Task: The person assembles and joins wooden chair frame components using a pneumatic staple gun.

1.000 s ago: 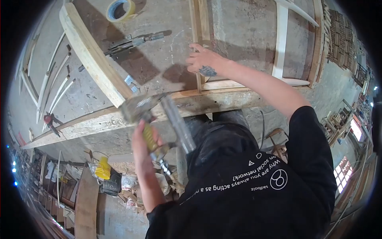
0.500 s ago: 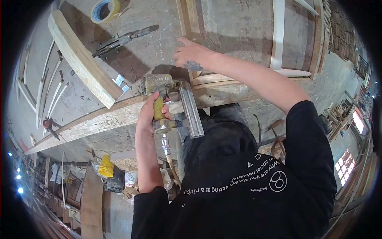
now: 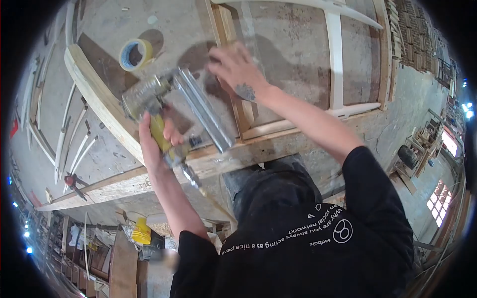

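Observation:
My left hand (image 3: pixel 155 144) grips the yellow-green handle of a pneumatic nail gun (image 3: pixel 141 97). The gun is tilted above the workbench, its long metal magazine (image 3: pixel 204 110) slanting down to the right and an air hose (image 3: pixel 216 203) trailing from the handle's base. My right hand (image 3: pixel 236 67), smeared by motion, reaches over beside an upright wooden rail (image 3: pixel 221 25) of a frame; its grip is unclear. That frame has a pale crossbar (image 3: pixel 335 64) farther right. A thick curved wooden piece (image 3: pixel 94 94) lies to the left of the gun.
A roll of tape (image 3: pixel 148 49) lies beyond the gun. Thin curved wooden strips (image 3: pixel 62 134) spread at the left, with a red-handled tool (image 3: pixel 73 182) near the bench's front plank (image 3: pixel 117 185). Below, a yellow bucket (image 3: pixel 141 231) stands among boards on the floor.
My left hand has moved the nail gun up and left, turning its magazine to a steeper slant. My right hand has shifted slightly and blurred. The camera view has moved too.

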A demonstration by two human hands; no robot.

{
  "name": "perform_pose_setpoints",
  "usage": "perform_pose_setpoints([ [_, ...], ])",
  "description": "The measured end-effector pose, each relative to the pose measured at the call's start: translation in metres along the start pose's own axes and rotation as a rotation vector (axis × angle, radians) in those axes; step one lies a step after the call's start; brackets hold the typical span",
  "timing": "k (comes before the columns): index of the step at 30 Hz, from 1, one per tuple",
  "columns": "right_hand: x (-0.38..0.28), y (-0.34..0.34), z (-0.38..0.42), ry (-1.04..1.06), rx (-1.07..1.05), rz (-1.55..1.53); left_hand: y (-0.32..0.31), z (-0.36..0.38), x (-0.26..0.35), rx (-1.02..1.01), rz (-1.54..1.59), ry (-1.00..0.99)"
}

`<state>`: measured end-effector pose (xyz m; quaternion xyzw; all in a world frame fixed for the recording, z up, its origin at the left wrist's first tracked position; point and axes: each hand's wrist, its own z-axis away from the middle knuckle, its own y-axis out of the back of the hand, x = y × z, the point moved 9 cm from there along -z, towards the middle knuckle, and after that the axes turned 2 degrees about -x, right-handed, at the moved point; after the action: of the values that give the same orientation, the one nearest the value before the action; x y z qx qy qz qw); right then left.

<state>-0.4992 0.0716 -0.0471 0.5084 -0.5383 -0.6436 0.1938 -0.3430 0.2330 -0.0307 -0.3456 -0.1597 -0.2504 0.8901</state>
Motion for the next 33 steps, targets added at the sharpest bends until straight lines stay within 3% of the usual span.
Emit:
perform_pose_setpoints([
  [4,0.063,-0.004,-0.006,-0.623,0.231,-0.170,-0.026,-0.084,0.044,-0.061,0.099,-0.035],
  [8,0.076,-0.045,-0.008,-0.668,0.101,-0.081,-0.048,-0.160,0.064,-0.168,0.125,-0.018],
  [10,0.078,-0.047,-0.006,-0.625,0.161,-0.136,-0.053,-0.185,0.064,-0.178,0.140,0.021],
  [12,0.075,-0.047,-0.009,-0.614,0.141,-0.123,-0.066,-0.197,0.064,-0.173,0.156,0.066],
  [13,0.075,-0.047,-0.009,-0.613,0.128,-0.124,-0.062,-0.200,0.061,-0.073,0.126,0.051],
  [16,0.067,-0.036,-0.014,-0.613,0.083,-0.111,-0.063,-0.209,0.053,-0.119,0.103,0.100],
  [22,0.074,-0.046,-0.015,-0.673,0.033,-0.102,-0.041,-0.161,0.071,-0.056,0.119,0.023],
  [24,0.071,-0.040,-0.014,-0.674,0.004,-0.122,-0.036,-0.119,0.080,0.062,0.049,-0.042],
  [27,0.071,-0.018,-0.010,-0.645,0.021,-0.167,-0.051,-0.052,0.082,-0.019,0.098,-0.179],
  [29,0.086,-0.006,0.001,-0.627,0.082,-0.366,-0.039,-0.016,0.067,-0.084,0.075,-0.229],
  [30,0.094,0.002,0.008,-0.611,0.114,-0.465,-0.036,0.003,0.059,0.030,-0.052,-0.208],
  [31,0.102,0.026,0.014,-0.609,0.228,-0.349,-0.039,0.024,0.052,0.147,-0.180,-0.191],
  [33,0.142,0.055,0.036,-0.729,0.407,-0.515,-0.045,0.052,0.032,0.193,-0.390,-0.102],
])
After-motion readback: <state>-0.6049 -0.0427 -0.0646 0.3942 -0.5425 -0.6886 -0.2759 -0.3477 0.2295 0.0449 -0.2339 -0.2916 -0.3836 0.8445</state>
